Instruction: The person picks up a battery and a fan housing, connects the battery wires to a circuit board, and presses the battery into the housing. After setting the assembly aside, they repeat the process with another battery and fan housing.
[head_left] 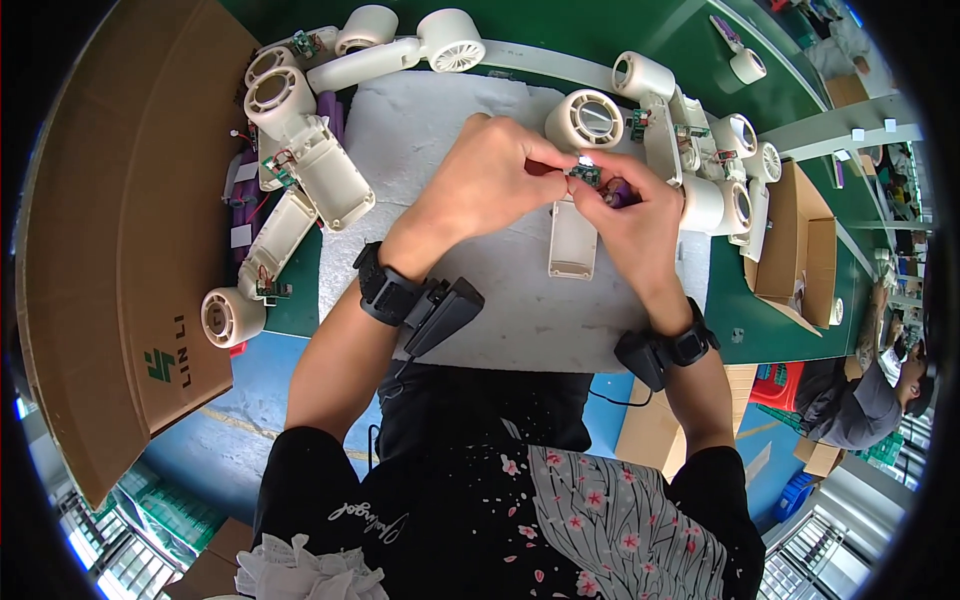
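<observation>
Over the grey mat (460,310), my left hand (495,175) pinches at the edge of a small green circuit board (585,174) with thumb and forefinger. My right hand (640,210) grips the board from the other side, its fingers curled. A purple battery (621,192) shows between its thumb and fingers. Just beneath is the open white handle shell (573,245) of a handheld fan, and its round fan head (583,120) lies above the hands. My fingers hide how the board, battery and shell are joined.
White fan bodies with exposed boards (325,175) lie left, near purple batteries (245,200). More fan parts (700,150) crowd the right. A tall cardboard box (140,230) stands at far left, a smaller open box (795,245) at right. Another person (865,400) sits far right.
</observation>
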